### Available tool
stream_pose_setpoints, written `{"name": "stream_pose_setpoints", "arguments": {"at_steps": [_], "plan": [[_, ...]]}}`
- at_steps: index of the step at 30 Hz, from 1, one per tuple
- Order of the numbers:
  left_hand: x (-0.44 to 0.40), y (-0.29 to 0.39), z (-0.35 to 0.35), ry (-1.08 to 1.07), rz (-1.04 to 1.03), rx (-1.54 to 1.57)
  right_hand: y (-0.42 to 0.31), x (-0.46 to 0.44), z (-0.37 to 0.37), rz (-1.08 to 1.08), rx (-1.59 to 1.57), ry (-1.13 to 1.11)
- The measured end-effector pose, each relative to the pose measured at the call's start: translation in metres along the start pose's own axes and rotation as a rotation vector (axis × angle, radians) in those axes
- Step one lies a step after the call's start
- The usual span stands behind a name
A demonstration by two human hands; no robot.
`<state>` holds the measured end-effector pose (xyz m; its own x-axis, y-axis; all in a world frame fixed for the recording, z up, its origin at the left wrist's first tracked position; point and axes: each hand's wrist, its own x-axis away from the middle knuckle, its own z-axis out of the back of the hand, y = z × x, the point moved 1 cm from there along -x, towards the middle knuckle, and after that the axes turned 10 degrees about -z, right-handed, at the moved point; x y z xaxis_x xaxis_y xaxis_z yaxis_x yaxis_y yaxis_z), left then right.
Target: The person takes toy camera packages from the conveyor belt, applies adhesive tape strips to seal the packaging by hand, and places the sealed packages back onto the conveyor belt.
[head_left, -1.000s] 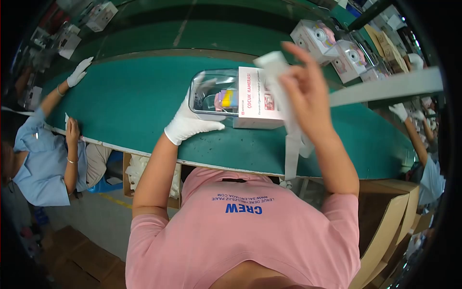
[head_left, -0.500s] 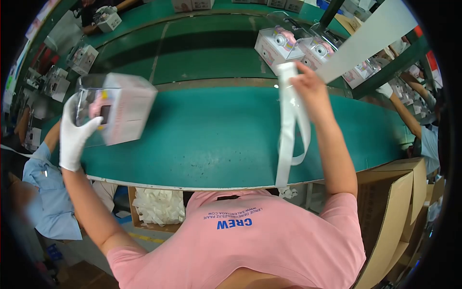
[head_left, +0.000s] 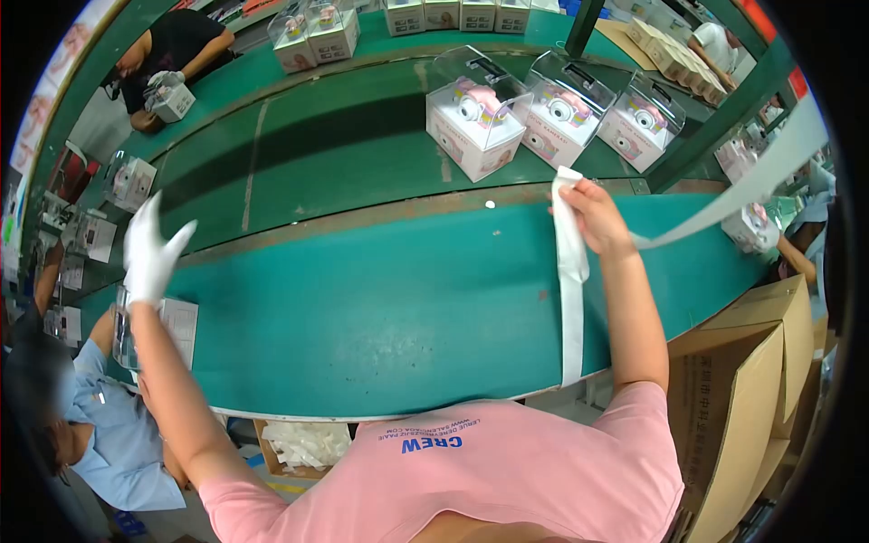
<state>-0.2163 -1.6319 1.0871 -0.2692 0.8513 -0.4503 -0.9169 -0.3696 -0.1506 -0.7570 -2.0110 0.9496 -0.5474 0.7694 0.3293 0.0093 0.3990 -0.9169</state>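
My left hand point(head_left: 154, 252), in a white glove, is raised over the left end of the green work surface. Its fingers are spread and hold nothing. Below it, partly hidden by my left forearm, stands a pale box point(head_left: 181, 328) with a clear plastic cover. My bare right hand point(head_left: 595, 217) pinches a long white strip point(head_left: 570, 281). One length hangs down towards the near edge, and another runs off to the upper right. Just beyond this hand, boxed pink toy cameras point(head_left: 471, 136) under clear covers stand on the far green surface.
A brown ledge point(head_left: 380, 214) divides the two green surfaces. A green post point(head_left: 701, 127) rises at the right. Below the near edge, a carton point(head_left: 308, 445) holds white scraps; a large cardboard box point(head_left: 724, 398) stands right. Co-workers sit left, including a blue-shirted person point(head_left: 127, 443).
My left hand has let go of the boxed toy camera, which now stands at the lower left. My right hand still grips the white strip. The view has shifted.
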Motion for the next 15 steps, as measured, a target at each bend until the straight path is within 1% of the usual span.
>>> {"name": "stream_pose_setpoints", "arguments": {"at_steps": [1,2,3,4,5,8,9,11,12,15], "plan": [[-0.036,0.056,-0.009,0.025,-0.045,0.294,-0.001,-0.002,-0.018,-0.016,-0.052,-0.041],[-0.069,0.101,-0.026,-0.005,-0.062,0.536,0.005,-0.012,-0.028,0.014,-0.077,-0.044],[-0.100,0.137,-0.046,-0.085,-0.037,0.654,0.010,-0.021,-0.039,0.044,-0.100,-0.046],[-0.133,0.168,-0.070,-0.138,-0.086,0.784,0.009,-0.021,-0.055,0.076,-0.077,-0.003],[-0.160,0.203,-0.090,-0.143,-0.079,0.979,0.010,-0.022,-0.065,0.083,-0.068,0.000],[-0.234,0.280,-0.163,0.005,-0.095,1.272,0.019,-0.029,-0.081,0.149,0.256,0.033],[-0.241,0.307,-0.167,0.016,-0.093,1.283,0.027,-0.041,-0.084,0.154,0.270,0.036],[-0.245,0.347,-0.173,-0.229,0.172,1.633,0.044,-0.059,-0.085,0.416,0.284,0.087],[-0.241,0.349,-0.170,-0.226,0.174,1.643,0.041,-0.054,-0.086,0.415,0.294,0.090],[-0.205,0.353,-0.155,-0.150,0.357,1.904,0.028,-0.023,-0.090,0.703,0.613,0.230]]}}
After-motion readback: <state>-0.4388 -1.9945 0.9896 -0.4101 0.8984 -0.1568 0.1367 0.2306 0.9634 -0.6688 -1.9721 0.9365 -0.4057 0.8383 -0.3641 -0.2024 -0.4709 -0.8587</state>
